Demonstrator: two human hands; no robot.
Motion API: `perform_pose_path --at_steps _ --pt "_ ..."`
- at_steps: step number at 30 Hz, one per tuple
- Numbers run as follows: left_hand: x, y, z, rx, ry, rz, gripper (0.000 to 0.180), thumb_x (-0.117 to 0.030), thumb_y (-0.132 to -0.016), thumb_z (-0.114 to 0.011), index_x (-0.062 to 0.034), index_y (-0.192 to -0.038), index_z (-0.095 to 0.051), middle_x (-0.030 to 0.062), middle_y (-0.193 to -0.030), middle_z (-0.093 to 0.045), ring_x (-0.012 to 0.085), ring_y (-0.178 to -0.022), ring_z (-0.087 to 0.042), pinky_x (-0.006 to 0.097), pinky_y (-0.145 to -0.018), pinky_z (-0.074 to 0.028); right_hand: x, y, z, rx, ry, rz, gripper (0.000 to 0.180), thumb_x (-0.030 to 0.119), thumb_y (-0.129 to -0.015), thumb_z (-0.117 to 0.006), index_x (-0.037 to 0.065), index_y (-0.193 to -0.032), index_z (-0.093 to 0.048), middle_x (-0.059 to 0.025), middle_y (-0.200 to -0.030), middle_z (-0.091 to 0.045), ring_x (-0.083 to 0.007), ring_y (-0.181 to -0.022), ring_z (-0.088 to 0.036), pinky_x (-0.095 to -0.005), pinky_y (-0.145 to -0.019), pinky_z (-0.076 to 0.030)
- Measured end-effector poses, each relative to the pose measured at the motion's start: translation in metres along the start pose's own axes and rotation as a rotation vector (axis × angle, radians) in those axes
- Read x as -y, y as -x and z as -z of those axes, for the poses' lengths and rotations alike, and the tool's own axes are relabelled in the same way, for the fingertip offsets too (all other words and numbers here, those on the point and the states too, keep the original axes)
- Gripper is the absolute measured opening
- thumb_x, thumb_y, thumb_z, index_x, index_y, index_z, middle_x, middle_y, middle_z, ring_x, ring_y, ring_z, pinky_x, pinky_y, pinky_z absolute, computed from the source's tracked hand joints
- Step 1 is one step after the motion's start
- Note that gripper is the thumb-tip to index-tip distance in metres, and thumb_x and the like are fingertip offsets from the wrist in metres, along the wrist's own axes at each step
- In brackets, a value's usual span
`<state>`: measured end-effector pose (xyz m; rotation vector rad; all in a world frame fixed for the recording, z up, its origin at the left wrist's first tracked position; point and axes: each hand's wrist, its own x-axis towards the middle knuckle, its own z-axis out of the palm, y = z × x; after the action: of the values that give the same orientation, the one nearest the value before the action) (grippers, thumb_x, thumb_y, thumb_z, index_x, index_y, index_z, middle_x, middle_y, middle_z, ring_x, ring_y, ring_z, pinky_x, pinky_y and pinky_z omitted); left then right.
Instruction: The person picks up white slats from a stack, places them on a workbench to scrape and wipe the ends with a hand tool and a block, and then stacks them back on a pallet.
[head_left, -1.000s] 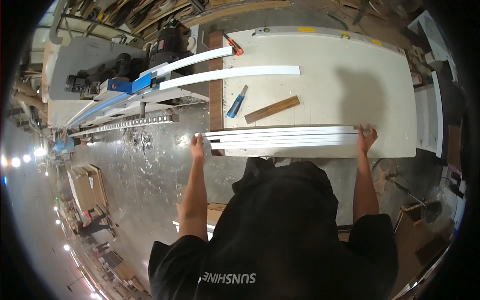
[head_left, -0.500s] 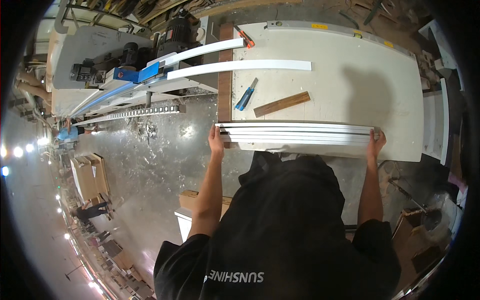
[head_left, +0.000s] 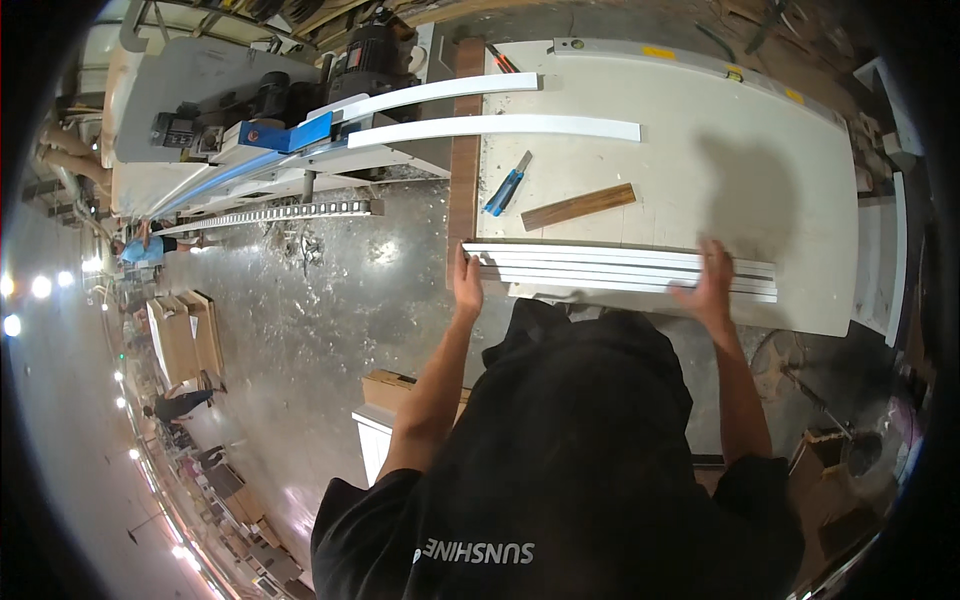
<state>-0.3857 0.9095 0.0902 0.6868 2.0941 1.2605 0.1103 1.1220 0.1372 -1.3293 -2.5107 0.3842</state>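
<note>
Several long white strips (head_left: pixel 600 268) lie side by side along the near edge of the pale worktable. My left hand (head_left: pixel 467 278) is closed on their left ends, over the table's brown edge strip. Across the bundle, short of its right ends, my right hand (head_left: pixel 712 286) grips with the thumb on the near side and slightly blurred fingers on the far side. Beyond the bundle lie a short brown wood-grain piece (head_left: pixel 578 207) and a blue utility knife (head_left: pixel 507 184). Farther back is a red-and-black utility knife (head_left: pixel 503 62), partly covered by another white strip (head_left: pixel 450 94).
A machine with motors and a blue guard (head_left: pixel 285 136) stands at the left. A second white strip (head_left: pixel 560 126) bridges from it onto the worktable (head_left: pixel 800 270). A long spirit level (head_left: pixel 690 66) lies along the far edge. People and boxes (head_left: pixel 185 335) are farther left.
My right hand has moved left from the strips' right ends onto their length. The bundle has shifted slightly right. The farthest white strip reaches further over the table, covering more of the red-and-black knife.
</note>
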Motion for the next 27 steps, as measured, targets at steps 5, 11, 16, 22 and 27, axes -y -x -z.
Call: perform_pose_path --at_steps 5,11,16,22,27 --pt "-0.021 0.011 -0.005 0.103 -0.469 -0.326 0.095 -0.038 -0.098 -0.075 0.0001 -0.168 -0.024 0.0252 -0.171 -0.033 0.0381 -0.163 -0.022 0.051 -0.133 -0.013 0.071 -0.022 -0.007 0.264 0.005 0.223 0.112 0.04 -0.065 -0.096 0.004 -0.158 -0.044 -0.018 -0.155 -0.046 -0.0398 -0.147 -0.042 -0.0587 -0.124 -0.028" --pt "-0.065 -0.002 0.001 0.38 -1.102 -0.503 0.101 -0.044 -0.076 -0.09 -0.0079 -0.159 -0.043 0.0157 -0.157 -0.05 0.0363 -0.154 -0.036 0.054 -0.132 -0.019 0.054 -0.033 -0.038 0.29 -0.006 0.128 0.092 0.027 -0.066 -0.095 0.005 -0.145 -0.055 -0.0166 -0.139 -0.058 -0.0377 -0.133 -0.052 -0.0543 -0.118 -0.035" --pt "-0.084 -0.019 0.014 0.398 -1.028 -0.635 0.079 -0.033 -0.071 -0.092 -0.0131 -0.141 -0.061 0.0086 -0.136 -0.062 0.0323 -0.137 -0.053 0.049 -0.124 -0.033 0.053 -0.032 -0.036 0.22 -0.057 0.141 0.08 0.025 -0.066 -0.095 0.005 -0.135 -0.059 -0.0151 -0.133 -0.061 -0.0375 -0.128 -0.055 -0.0538 -0.113 -0.038" --pt "-0.096 -0.043 0.068 0.366 -1.011 -0.565 0.073 -0.033 -0.073 -0.089 -0.0159 -0.139 -0.063 0.0091 -0.14 -0.061 0.0321 -0.137 -0.052 0.054 -0.125 -0.03 0.106 -0.058 -0.045 0.182 -0.084 0.151 0.072 0.028 -0.066 -0.094 0.004 -0.128 -0.064 -0.0155 -0.124 -0.065 -0.0376 -0.121 -0.059 -0.053 -0.11 -0.041" --pt "-0.082 -0.084 0.088 0.499 -1.108 -0.462 0.079 -0.04 -0.078 -0.086 -0.0145 -0.148 -0.058 0.0117 -0.146 -0.06 0.0348 -0.143 -0.05 0.058 -0.126 -0.027 0.143 -0.064 -0.081 0.171 -0.049 0.176 0.076 0.031 -0.064 -0.095 0.004 -0.128 -0.064 -0.0136 -0.123 -0.064 -0.0346 -0.119 -0.058 -0.0506 -0.109 -0.041"
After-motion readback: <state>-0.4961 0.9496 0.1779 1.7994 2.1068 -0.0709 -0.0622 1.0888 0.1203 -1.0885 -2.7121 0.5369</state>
